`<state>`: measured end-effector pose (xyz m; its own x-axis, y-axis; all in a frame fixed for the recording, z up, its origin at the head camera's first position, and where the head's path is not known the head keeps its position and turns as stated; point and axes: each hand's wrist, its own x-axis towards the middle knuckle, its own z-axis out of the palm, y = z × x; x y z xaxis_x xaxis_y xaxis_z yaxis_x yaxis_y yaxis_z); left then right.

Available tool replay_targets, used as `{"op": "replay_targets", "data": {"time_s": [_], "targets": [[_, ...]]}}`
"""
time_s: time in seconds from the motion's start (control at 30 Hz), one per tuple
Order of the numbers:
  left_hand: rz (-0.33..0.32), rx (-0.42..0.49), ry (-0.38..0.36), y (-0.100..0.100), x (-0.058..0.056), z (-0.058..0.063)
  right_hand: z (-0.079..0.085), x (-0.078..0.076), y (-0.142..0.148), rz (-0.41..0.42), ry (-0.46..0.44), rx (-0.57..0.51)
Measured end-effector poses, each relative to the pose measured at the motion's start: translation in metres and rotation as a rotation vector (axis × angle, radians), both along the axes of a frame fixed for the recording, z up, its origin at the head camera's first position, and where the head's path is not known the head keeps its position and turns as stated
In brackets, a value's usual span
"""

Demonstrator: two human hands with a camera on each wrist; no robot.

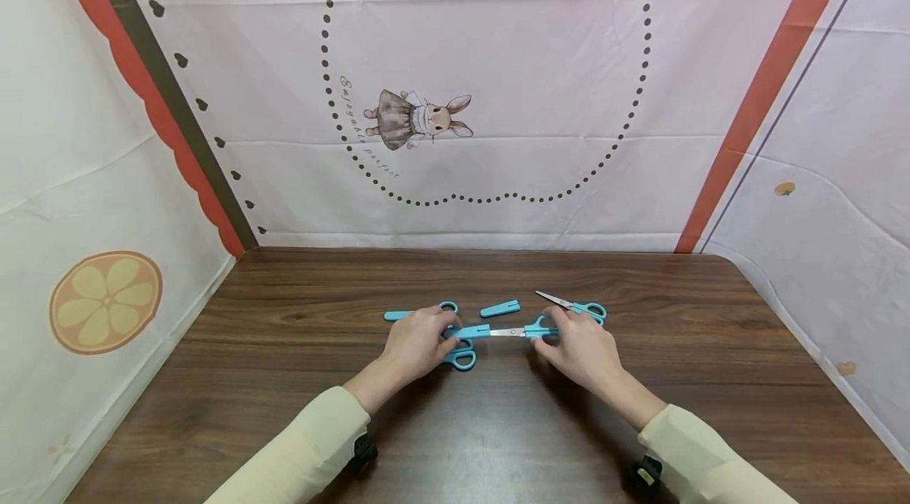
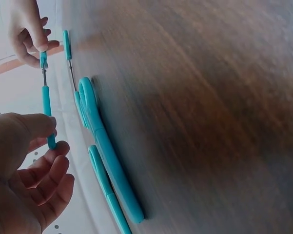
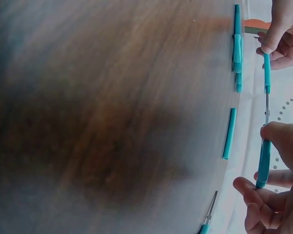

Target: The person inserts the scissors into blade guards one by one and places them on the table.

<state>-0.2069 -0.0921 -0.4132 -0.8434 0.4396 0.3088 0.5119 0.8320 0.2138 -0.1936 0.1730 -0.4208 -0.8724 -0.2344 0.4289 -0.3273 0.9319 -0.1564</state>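
Blue scissors (image 1: 528, 332) partly sheathed | left hand (image 1: 419, 340) pinches sheath (image 1: 475, 331) | right hand (image 1: 587, 347) holds handles (image 3: 264, 158) | second sheath (image 1: 501, 309) on table (image 1: 483, 425)

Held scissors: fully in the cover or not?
Not fully: bare blade shows between the cover in the left hand and the handles in the right hand.

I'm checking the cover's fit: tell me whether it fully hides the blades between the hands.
No, bare metal blades show between the blue cover and blue handles.

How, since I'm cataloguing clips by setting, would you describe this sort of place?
Probably an indoor workspace, perhaps a filming booth: a wood-grain table, printed sheets on three sides, and blue-handled scissors.
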Motion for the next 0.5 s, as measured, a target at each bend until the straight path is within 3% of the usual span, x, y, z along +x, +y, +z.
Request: {"op": "replay_targets", "data": {"time_s": [0.5], "targets": [[-0.008,0.043,0.009,0.0035,0.0009,-0.0035,0.0006,-0.0012,-0.0047,-0.063,-0.102,-0.040]]}}
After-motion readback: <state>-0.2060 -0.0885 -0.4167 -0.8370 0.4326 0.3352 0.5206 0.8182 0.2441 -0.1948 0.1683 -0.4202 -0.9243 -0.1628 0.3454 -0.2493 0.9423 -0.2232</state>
